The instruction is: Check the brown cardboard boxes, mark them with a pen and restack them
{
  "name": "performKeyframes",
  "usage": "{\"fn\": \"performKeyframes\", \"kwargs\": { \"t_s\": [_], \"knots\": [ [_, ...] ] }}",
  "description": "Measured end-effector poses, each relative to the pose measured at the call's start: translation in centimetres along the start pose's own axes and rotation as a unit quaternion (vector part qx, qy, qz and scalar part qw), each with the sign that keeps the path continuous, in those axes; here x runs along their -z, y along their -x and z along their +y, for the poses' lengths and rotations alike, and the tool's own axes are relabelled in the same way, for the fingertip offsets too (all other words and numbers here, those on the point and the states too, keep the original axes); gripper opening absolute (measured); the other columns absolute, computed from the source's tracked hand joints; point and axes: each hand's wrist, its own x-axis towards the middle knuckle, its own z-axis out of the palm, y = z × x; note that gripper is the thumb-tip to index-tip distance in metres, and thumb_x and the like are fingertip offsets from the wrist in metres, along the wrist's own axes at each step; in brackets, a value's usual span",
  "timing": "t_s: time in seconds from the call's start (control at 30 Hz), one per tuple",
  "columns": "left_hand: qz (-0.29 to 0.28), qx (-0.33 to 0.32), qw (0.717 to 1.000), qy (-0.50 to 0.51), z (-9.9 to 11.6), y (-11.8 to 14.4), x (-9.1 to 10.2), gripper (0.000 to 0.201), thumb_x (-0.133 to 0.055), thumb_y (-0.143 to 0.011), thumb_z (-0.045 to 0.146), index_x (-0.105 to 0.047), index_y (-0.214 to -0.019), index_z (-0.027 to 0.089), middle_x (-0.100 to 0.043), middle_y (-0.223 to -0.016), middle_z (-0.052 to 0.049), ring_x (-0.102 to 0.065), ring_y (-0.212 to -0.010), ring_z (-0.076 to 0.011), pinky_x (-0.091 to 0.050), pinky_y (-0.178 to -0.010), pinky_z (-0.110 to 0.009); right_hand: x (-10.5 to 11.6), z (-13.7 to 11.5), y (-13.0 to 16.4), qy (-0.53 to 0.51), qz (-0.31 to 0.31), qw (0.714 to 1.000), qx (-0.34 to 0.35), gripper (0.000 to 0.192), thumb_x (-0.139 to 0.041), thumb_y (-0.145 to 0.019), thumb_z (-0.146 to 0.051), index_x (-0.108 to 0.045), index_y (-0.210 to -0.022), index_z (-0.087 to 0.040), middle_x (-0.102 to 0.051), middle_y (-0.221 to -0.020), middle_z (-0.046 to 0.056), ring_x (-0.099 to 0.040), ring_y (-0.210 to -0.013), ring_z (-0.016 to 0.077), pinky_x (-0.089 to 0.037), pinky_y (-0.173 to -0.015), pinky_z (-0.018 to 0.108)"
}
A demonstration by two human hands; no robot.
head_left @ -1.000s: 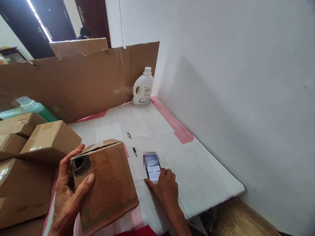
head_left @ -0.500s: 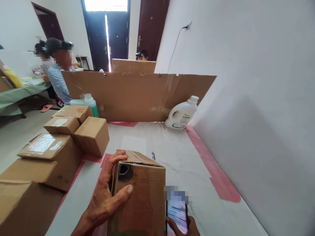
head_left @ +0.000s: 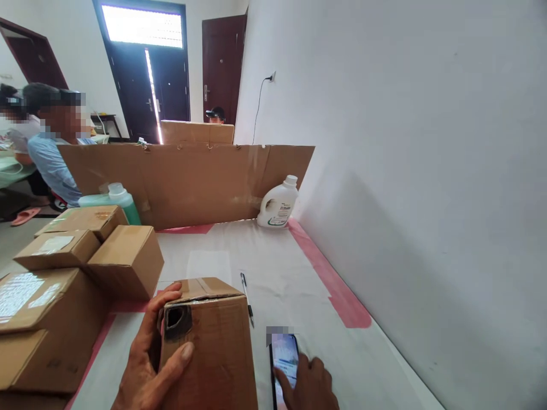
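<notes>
From the head camera, your left hand (head_left: 147,370) grips a small cardboard box (head_left: 211,347) standing on the tabletop (head_left: 299,273), thumb across its near face under a torn hole, fingers (head_left: 164,299) wrapped around its left side. Your right hand (head_left: 310,384) rests on a smartphone (head_left: 282,356) lying just right of the box, fingers touching the lit screen, not clasping it. A pen (head_left: 247,290) lies beyond. Stacked cartons (head_left: 64,273) sit left; a white detergent bottle (head_left: 278,204) stands against the cardboard screen (head_left: 192,176).
</notes>
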Motion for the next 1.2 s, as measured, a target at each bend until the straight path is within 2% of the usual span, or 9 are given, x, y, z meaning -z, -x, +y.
{"fn": "performKeyframes", "kwargs": {
  "t_s": [0.23, 0.47, 0.53, 0.6, 0.67, 0.77, 0.93, 1.07, 1.2],
  "knots": [
    [-0.016, -0.019, 1.0, -0.019, -0.1, -0.4, 0.6, 0.058, -0.073, -0.084, 0.049, -0.053, -0.136, 0.032, -0.051, -0.154, -0.005, -0.046, -0.144, -0.0343, -0.038, -0.12, -0.049, 2.1, -8.5, -7.2, -0.19, -0.055, 0.979, 0.044, 0.015, -0.063, -0.086, -0.028, -0.059, -0.073, -0.022, -0.067, -0.08, 0.008, -0.066, -0.081, 0.0256, -0.043, -0.072, 0.033],
    [-0.077, -0.017, 0.997, 0.013, -0.2, -0.8, 1.2, 0.057, -0.073, -0.087, 0.039, -0.048, -0.138, 0.034, -0.046, -0.155, -0.005, -0.052, -0.137, -0.0296, -0.038, -0.118, -0.045, 4.0, -7.2, -7.9, -0.363, -0.093, 0.926, 0.053, 0.032, -0.055, -0.082, -0.047, -0.053, -0.061, -0.023, -0.055, -0.055, 0.0, -0.053, -0.051, 0.0158, -0.038, -0.048, 0.026],
    [-0.078, -0.011, 0.997, 0.023, -0.2, -0.9, 1.1, 0.058, -0.074, -0.086, 0.035, -0.048, -0.138, 0.034, -0.045, -0.155, -0.004, -0.051, -0.137, -0.0287, -0.039, -0.116, -0.043, 7.3, -6.8, -7.0, -0.481, -0.067, 0.874, 0.028, 0.037, -0.058, -0.081, -0.058, -0.052, -0.069, -0.023, -0.054, -0.058, -0.003, -0.052, -0.048, 0.0123, -0.037, -0.043, 0.022],
    [-0.078, -0.011, 0.997, 0.023, -0.1, -1.0, 1.0, 0.059, -0.074, -0.085, 0.032, -0.048, -0.137, 0.034, -0.045, -0.154, -0.004, -0.05, -0.136, -0.028, -0.038, -0.116, -0.042, 11.0, -7.2, -5.1, -0.661, -0.043, 0.749, -0.005, 0.039, -0.079, -0.069, -0.053, -0.056, -0.075, -0.022, -0.059, -0.062, -0.005, -0.054, -0.048, 0.0097, -0.038, -0.041, 0.017],
    [-0.074, -0.016, 0.997, 0.015, 0.1, -1.0, 0.8, 0.059, -0.073, -0.085, 0.03, -0.047, -0.138, 0.033, -0.046, -0.152, -0.005, -0.05, -0.136, -0.0276, -0.036, -0.117, -0.043, 14.1, -8.8, -2.4, -0.719, -0.07, 0.691, 0.021, 0.037, -0.089, -0.066, -0.045, -0.064, -0.083, -0.022, -0.066, -0.064, -0.004, -0.059, -0.047, 0.0103, -0.042, -0.039, 0.016],
    [-0.07, -0.035, 0.997, 0.003, 0.3, -0.8, 0.4, 0.058, -0.072, -0.085, 0.027, -0.047, -0.137, 0.032, -0.046, -0.151, -0.006, -0.047, -0.139, -0.0284, -0.033, -0.12, -0.045, 16.2, -12.7, 1.8, -0.703, -0.09, 0.698, 0.103, 0.024, -0.083, -0.079, -0.039, -0.069, -0.088, -0.022, -0.073, -0.071, 0.001, -0.065, -0.05, 0.0127, -0.045, -0.038, 0.016],
    [-0.066, -0.052, 0.996, -0.033, 0.9, -0.3, -0.1, 0.058, -0.072, -0.085, 0.025, -0.047, -0.137, 0.03, -0.044, -0.151, -0.008, -0.038, -0.147, -0.0299, -0.029, -0.123, -0.049, 14.9, -17.3, 4.5, -0.613, -0.039, 0.751, 0.244, 0.007, -0.071, -0.093, -0.028, -0.07, -0.095, -0.022, -0.071, -0.072, -0.001, -0.06, -0.05, 0.0096, -0.045, -0.042, 0.017],
    [-0.06, -0.045, 0.996, -0.038, 1.1, -0.1, -0.2, 0.058, -0.072, -0.084, 0.023, -0.048, -0.137, 0.029, -0.043, -0.153, -0.01, -0.035, -0.149, -0.0319, -0.027, -0.124, -0.052, 14.9, -16.9, 4.4, -0.569, -0.043, 0.777, 0.265, 0.01, -0.068, -0.095, -0.031, -0.07, -0.093, -0.021, -0.065, -0.066, -0.002, -0.055, -0.047, 0.0089, -0.044, -0.042, 0.018],
    [-0.058, -0.039, 0.997, -0.032, 0.8, -0.2, 0.1, 0.058, -0.072, -0.084, 0.025, -0.05, -0.137, 0.031, -0.046, -0.152, -0.009, -0.039, -0.148, -0.0339, -0.03, -0.123, -0.053, 16.8, -14.1, 1.0, -0.635, 0.002, 0.746, 0.202, 0.013, -0.067, -0.094, -0.034, -0.065, -0.09, -0.021, -0.071, -0.086, 0.004, -0.063, -0.058, 0.0127, -0.04, -0.038, 0.018]
  ]
}}
